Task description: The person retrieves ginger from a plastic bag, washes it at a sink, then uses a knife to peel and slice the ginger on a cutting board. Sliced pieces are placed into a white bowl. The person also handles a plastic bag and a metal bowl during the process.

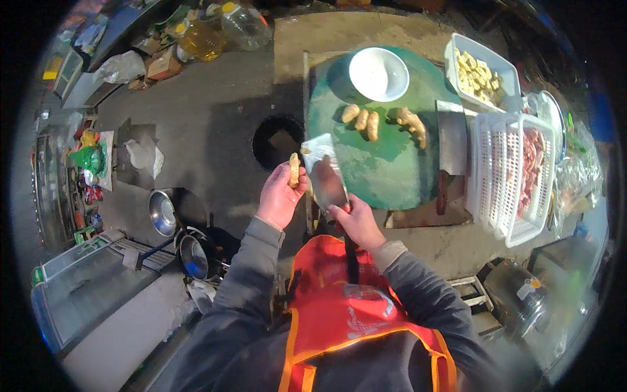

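Observation:
My left hand [282, 192] grips a piece of ginger [294, 171] upright between thumb and fingers, just left of the board's edge. My right hand [360, 223] is closed around the handle of a cleaver [324, 171]. Its broad blade points away from me, over the board's left edge and close to the ginger. A small pale bit [305, 151] shows at the blade's far left corner. On the round green cutting board [392, 181] lie three ginger pieces [361, 120] in a group, and a knobby ginger root [411, 125] to their right. Beyond them stands a white bowl [374, 78].
A second cleaver [451, 137] lies along the board's right side. Past it are stacked white plastic baskets [512, 196] with raw meat [531, 166] and a white bin [512, 73] of pale cut chunks. A dark round bucket [262, 142] stands below, left of the board. Pans [164, 213] sit lower left.

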Demonstrator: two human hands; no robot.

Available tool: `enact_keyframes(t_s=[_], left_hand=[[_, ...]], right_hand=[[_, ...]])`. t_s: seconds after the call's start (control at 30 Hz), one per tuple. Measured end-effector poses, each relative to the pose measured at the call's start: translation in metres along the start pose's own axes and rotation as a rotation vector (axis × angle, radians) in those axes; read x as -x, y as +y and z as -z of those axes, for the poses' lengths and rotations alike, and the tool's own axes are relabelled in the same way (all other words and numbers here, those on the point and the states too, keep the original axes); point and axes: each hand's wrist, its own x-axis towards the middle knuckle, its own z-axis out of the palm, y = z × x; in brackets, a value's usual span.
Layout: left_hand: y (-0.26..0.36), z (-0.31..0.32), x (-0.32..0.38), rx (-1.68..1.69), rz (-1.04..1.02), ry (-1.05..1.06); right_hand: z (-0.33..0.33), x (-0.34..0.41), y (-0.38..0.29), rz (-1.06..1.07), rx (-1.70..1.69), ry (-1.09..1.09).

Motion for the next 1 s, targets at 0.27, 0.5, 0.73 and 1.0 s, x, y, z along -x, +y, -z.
enact_keyframes(t_s=[0.27, 0.5, 0.73, 1.0], left_hand=[[0.001, -0.012, -0.055, -0.599, -0.344, 0.180], [-0.036, -0.052, -0.065, -1.540, -0.907, -0.225], [-0.069, -0.064, -0.060, -1.696, -1.071, -0.389], [-0.089, -0.045, -0.064, -1.601, -1.128, -0.308]], right_hand=[[0.028, 0.002, -0.059, -0.010, 0.345, 0.050], [0.093, 0.056, -0.042, -0.200, 0.371, 0.280], [0.122, 0.066, -0.027, -0.073, 0.589, 0.273], [0.122, 0.048, -0.031, 0.136, 0.644, 0.178]])
